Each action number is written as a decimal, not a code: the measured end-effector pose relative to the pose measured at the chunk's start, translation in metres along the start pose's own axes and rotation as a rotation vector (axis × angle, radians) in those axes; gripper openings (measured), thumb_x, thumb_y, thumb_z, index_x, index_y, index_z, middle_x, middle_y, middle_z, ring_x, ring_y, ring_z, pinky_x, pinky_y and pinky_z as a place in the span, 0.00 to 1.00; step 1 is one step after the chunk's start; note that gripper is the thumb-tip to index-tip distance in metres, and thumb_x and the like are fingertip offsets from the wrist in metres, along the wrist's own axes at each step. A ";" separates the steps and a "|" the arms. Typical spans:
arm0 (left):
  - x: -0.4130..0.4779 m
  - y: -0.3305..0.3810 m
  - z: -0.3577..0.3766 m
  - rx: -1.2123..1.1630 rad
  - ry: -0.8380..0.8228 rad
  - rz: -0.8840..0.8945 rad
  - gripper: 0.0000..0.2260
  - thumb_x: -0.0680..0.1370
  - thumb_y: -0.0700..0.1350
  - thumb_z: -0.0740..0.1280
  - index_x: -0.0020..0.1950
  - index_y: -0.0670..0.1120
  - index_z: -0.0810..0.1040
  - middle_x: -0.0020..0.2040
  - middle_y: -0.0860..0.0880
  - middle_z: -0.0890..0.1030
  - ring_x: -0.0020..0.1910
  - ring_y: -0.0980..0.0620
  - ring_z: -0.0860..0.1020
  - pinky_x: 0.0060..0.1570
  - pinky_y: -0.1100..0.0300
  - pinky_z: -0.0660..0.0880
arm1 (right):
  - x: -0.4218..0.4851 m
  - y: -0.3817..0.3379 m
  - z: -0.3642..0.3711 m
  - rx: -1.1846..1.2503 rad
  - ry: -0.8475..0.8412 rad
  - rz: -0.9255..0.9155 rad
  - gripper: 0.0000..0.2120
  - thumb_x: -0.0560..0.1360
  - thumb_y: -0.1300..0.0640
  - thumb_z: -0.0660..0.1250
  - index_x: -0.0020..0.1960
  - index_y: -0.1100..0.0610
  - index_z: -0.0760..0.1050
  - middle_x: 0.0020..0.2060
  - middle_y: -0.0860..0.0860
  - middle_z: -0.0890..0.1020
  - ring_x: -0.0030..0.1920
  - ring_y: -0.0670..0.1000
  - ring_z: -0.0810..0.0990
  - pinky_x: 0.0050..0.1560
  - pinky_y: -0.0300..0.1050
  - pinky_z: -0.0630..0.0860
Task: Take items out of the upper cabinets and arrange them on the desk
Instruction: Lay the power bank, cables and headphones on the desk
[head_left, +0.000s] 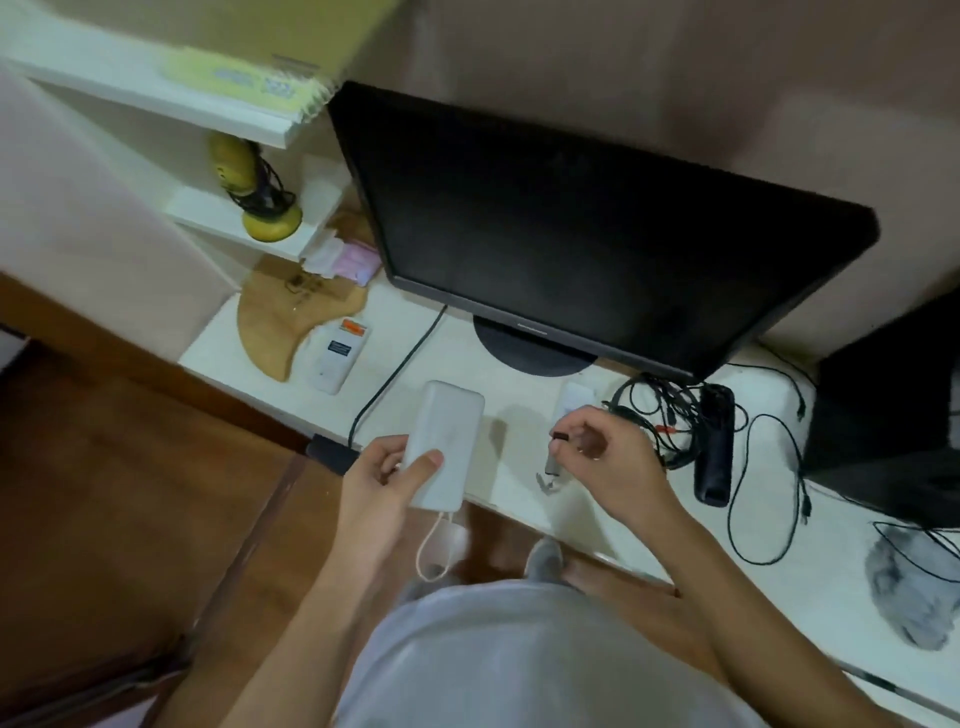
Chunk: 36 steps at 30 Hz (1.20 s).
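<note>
My left hand (387, 480) grips a white power bank (445, 441) above the front edge of the white desk (519, 488); a short pale cord (434, 545) loops down from its near end. My right hand (608, 457) pinches a small dark plug-like piece (560, 435) between thumb and fingers, just above the desk. A small silvery object (549, 475) hangs or lies right below that hand; what it is I cannot tell. A white remote-like item (574, 397) lies on the desk behind my right hand.
A black monitor (597, 228) stands at the back of the desk. Tangled black cables (665, 415) and a black bar-shaped device (716, 447) lie to the right, a grey cloth (914, 592) farther right. A wooden board (291, 322) and white remote (340, 353) lie left, under shelves holding a yellow lamp (254, 192).
</note>
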<state>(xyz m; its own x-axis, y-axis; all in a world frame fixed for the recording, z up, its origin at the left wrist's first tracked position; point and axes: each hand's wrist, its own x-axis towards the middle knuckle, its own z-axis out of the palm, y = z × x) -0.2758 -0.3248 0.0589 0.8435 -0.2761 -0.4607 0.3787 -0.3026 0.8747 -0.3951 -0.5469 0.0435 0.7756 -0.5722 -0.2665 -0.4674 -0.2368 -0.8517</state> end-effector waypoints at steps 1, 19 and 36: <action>0.003 0.002 -0.007 -0.018 0.018 0.007 0.09 0.74 0.43 0.76 0.53 0.44 0.82 0.47 0.46 0.86 0.45 0.45 0.85 0.44 0.52 0.82 | 0.013 -0.009 0.004 -0.021 -0.017 -0.018 0.06 0.73 0.57 0.75 0.42 0.46 0.81 0.37 0.45 0.82 0.41 0.45 0.81 0.46 0.45 0.80; 0.162 0.039 -0.105 0.186 -0.312 0.025 0.06 0.76 0.45 0.74 0.51 0.48 0.81 0.49 0.50 0.84 0.52 0.49 0.82 0.52 0.50 0.80 | 0.036 -0.069 0.114 0.057 0.257 0.152 0.07 0.74 0.61 0.72 0.42 0.49 0.79 0.36 0.48 0.86 0.41 0.52 0.85 0.50 0.56 0.81; 0.174 -0.019 0.012 0.327 -0.484 -0.134 0.12 0.74 0.45 0.75 0.53 0.41 0.80 0.51 0.47 0.83 0.52 0.47 0.81 0.48 0.50 0.79 | 0.003 0.007 0.093 0.023 0.385 0.356 0.04 0.73 0.61 0.74 0.43 0.53 0.82 0.37 0.45 0.84 0.38 0.47 0.83 0.47 0.46 0.81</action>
<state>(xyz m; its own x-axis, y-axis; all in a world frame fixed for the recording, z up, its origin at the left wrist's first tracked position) -0.1408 -0.3778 -0.0392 0.4983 -0.5771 -0.6470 0.2675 -0.6075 0.7479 -0.3567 -0.4768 -0.0052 0.3563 -0.8624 -0.3596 -0.6610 0.0394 -0.7493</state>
